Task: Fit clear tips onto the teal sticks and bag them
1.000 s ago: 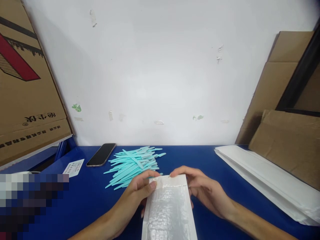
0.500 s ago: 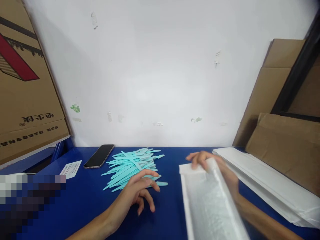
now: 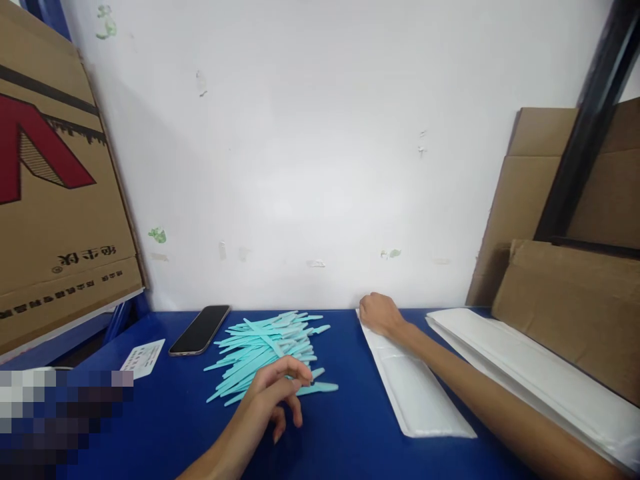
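Observation:
A long white padded envelope (image 3: 413, 393) lies flat on the blue table, slanting from the wall down toward the front. My right hand (image 3: 381, 315) is closed at its far end, close to the wall; the fingertips are turned away from view. My left hand (image 3: 280, 393) hovers at the near right side of a loose pile of slim turquoise plastic sticks (image 3: 265, 353). Its fingers are loosely curved and apart, with nothing visible in them. Whether it touches the pile's nearest sticks cannot be told.
More white padded envelopes (image 3: 530, 373) lie stacked on the right, beneath my right forearm. A phone (image 3: 200, 330) and a printed card (image 3: 143, 358) lie left of the pile. Cardboard boxes stand at the left (image 3: 65, 220) and right (image 3: 565, 313); a white wall (image 3: 310, 167) closes the back.
The padded envelope, raised and tilted before, now lies flat on the table. My right hand has moved it away toward the wall. My left hand has barely moved; the view has tilted up slightly.

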`<action>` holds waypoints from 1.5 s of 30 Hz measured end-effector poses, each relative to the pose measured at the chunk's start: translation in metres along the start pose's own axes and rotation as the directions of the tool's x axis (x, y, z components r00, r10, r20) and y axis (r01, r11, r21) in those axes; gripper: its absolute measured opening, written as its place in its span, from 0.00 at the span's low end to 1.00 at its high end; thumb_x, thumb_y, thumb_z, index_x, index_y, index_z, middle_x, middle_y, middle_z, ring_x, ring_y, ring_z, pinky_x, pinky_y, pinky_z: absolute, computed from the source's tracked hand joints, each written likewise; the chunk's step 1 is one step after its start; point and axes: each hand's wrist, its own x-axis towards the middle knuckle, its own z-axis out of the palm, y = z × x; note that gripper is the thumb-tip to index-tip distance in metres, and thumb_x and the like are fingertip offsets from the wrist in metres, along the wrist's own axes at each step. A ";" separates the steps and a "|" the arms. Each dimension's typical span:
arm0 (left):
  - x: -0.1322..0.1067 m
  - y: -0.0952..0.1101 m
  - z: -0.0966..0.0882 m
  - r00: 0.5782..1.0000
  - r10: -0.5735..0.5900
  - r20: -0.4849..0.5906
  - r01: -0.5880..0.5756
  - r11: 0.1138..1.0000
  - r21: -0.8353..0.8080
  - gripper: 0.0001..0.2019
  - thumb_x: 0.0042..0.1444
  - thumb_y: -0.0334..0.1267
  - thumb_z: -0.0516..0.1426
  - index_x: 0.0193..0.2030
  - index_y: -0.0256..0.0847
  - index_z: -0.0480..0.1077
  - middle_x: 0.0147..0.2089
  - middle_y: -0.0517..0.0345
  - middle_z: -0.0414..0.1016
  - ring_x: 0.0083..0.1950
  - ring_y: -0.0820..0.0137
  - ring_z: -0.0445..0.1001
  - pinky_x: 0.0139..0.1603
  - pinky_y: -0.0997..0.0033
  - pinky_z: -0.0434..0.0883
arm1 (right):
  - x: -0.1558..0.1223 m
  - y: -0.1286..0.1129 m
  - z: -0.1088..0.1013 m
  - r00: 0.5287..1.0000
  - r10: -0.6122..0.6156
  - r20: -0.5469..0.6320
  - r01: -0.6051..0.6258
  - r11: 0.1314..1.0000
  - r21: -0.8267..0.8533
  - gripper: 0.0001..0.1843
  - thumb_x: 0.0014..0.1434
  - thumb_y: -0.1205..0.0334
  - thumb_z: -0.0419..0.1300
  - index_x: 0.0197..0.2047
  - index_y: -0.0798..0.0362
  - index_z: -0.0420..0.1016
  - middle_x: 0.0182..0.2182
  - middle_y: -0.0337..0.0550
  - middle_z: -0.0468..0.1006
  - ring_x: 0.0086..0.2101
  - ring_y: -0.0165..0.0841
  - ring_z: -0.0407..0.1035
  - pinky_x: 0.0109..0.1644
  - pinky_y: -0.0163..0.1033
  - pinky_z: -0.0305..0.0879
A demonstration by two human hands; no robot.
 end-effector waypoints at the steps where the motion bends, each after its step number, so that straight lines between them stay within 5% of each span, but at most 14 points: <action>1: -0.001 0.001 0.000 0.998 0.035 -0.044 -0.031 0.996 0.084 0.12 0.57 0.47 0.54 0.40 0.41 0.71 0.36 0.57 0.69 0.26 0.72 0.71 0.17 0.79 0.57 | 0.000 -0.003 0.006 1.000 -0.017 -0.003 0.017 0.999 -0.027 0.20 0.67 0.55 0.62 0.59 0.55 0.71 0.55 0.51 0.74 0.49 0.41 0.73 0.51 0.51 0.73; 4: -0.006 0.005 0.000 0.955 0.264 -0.132 -0.183 0.881 0.437 0.10 0.63 0.42 0.50 0.40 0.43 0.71 0.39 0.56 0.69 0.34 0.69 0.70 0.29 0.74 0.66 | -0.002 -0.005 0.016 0.998 -0.066 -0.005 0.066 0.994 -0.092 0.19 0.68 0.55 0.61 0.59 0.54 0.71 0.55 0.50 0.74 0.49 0.41 0.73 0.51 0.51 0.73; 8: -0.008 0.002 -0.003 0.877 0.480 -0.016 -0.292 0.558 0.777 0.11 0.66 0.37 0.46 0.43 0.45 0.69 0.47 0.54 0.67 0.28 0.72 0.66 0.31 0.69 0.66 | -0.003 -0.002 0.013 0.992 -0.118 -0.047 0.111 0.984 -0.139 0.19 0.68 0.55 0.61 0.59 0.54 0.71 0.55 0.49 0.74 0.49 0.41 0.73 0.51 0.52 0.73; 12: -0.004 -0.005 -0.008 0.816 0.573 0.078 -0.298 0.300 0.906 0.11 0.65 0.31 0.45 0.44 0.45 0.67 0.47 0.52 0.67 0.27 0.70 0.67 0.27 0.68 0.65 | -0.009 -0.002 -0.002 0.967 -0.212 -0.139 0.193 0.971 -0.140 0.14 0.66 0.72 0.55 0.53 0.54 0.73 0.47 0.49 0.77 0.49 0.40 0.71 0.57 0.51 0.66; 17: -0.001 -0.008 -0.022 0.773 0.624 0.110 -0.230 0.115 0.966 0.12 0.61 0.31 0.48 0.46 0.44 0.70 0.48 0.46 0.68 0.44 0.57 0.72 0.35 0.63 0.73 | -0.043 -0.006 -0.024 0.925 -0.291 -0.246 0.269 0.956 -0.121 0.15 0.67 0.73 0.49 0.50 0.50 0.72 0.48 0.48 0.75 0.49 0.40 0.69 0.58 0.53 0.61; 20: 0.004 -0.010 -0.035 0.779 0.626 0.043 -0.132 0.096 0.987 0.18 0.60 0.35 0.52 0.57 0.44 0.70 0.56 0.43 0.69 0.54 0.51 0.70 0.48 0.53 0.75 | -0.065 -0.010 -0.031 0.874 -0.354 -0.332 0.343 0.935 -0.093 0.15 0.65 0.74 0.49 0.47 0.50 0.71 0.45 0.48 0.75 0.47 0.42 0.70 0.56 0.54 0.62; 24: 0.012 -0.014 -0.059 0.803 0.596 -0.008 -0.044 0.073 0.996 0.31 0.57 0.33 0.54 0.70 0.45 0.63 0.72 0.45 0.60 0.72 0.42 0.54 0.67 0.38 0.62 | -0.073 -0.016 -0.030 0.841 -0.383 -0.383 0.385 0.920 -0.076 0.16 0.63 0.77 0.49 0.45 0.50 0.70 0.43 0.46 0.76 0.45 0.42 0.71 0.53 0.54 0.64; 27: 0.015 -0.012 -0.079 0.856 0.517 0.019 -0.053 0.050 0.997 0.37 0.56 0.30 0.51 0.75 0.46 0.54 0.78 0.51 0.46 0.78 0.44 0.42 0.71 0.35 0.54 | -0.070 -0.022 -0.030 0.832 -0.405 -0.379 0.412 0.909 -0.067 0.17 0.61 0.78 0.50 0.46 0.50 0.71 0.43 0.46 0.76 0.45 0.42 0.70 0.53 0.54 0.65; 31: 0.019 -0.002 -0.101 0.896 0.444 0.022 -0.066 0.085 0.994 0.38 0.58 0.29 0.48 0.76 0.47 0.50 0.79 0.56 0.39 0.78 0.48 0.39 0.72 0.35 0.54 | -0.071 -0.031 -0.030 0.819 -0.450 -0.356 0.460 0.886 -0.062 0.18 0.60 0.80 0.50 0.45 0.50 0.71 0.42 0.45 0.76 0.43 0.41 0.70 0.54 0.54 0.63; 38: 0.027 -0.002 -0.118 0.925 0.369 0.095 -0.151 0.126 0.981 0.35 0.60 0.31 0.49 0.75 0.44 0.53 0.77 0.54 0.50 0.78 0.54 0.46 0.75 0.42 0.49 | -0.074 -0.030 -0.025 0.812 -0.490 -0.318 0.511 0.860 -0.021 0.18 0.59 0.80 0.51 0.44 0.50 0.71 0.41 0.44 0.76 0.43 0.40 0.69 0.56 0.53 0.61; 42: 0.027 -0.004 -0.116 0.932 0.352 0.083 -0.153 0.175 0.973 0.27 0.67 0.42 0.48 0.72 0.44 0.61 0.71 0.49 0.64 0.73 0.48 0.57 0.72 0.40 0.54 | -0.074 -0.027 -0.021 0.836 -0.462 -0.296 0.491 0.871 0.026 0.18 0.59 0.80 0.51 0.44 0.50 0.71 0.41 0.43 0.76 0.42 0.39 0.69 0.53 0.50 0.63; 45: 0.024 -0.003 -0.110 0.935 0.346 0.083 -0.153 0.181 0.972 0.29 0.68 0.53 0.48 0.72 0.43 0.61 0.70 0.44 0.65 0.72 0.44 0.58 0.71 0.37 0.54 | -0.075 -0.029 -0.019 0.863 -0.432 -0.261 0.459 0.887 0.049 0.17 0.59 0.80 0.51 0.43 0.49 0.72 0.40 0.42 0.77 0.42 0.39 0.69 0.52 0.49 0.64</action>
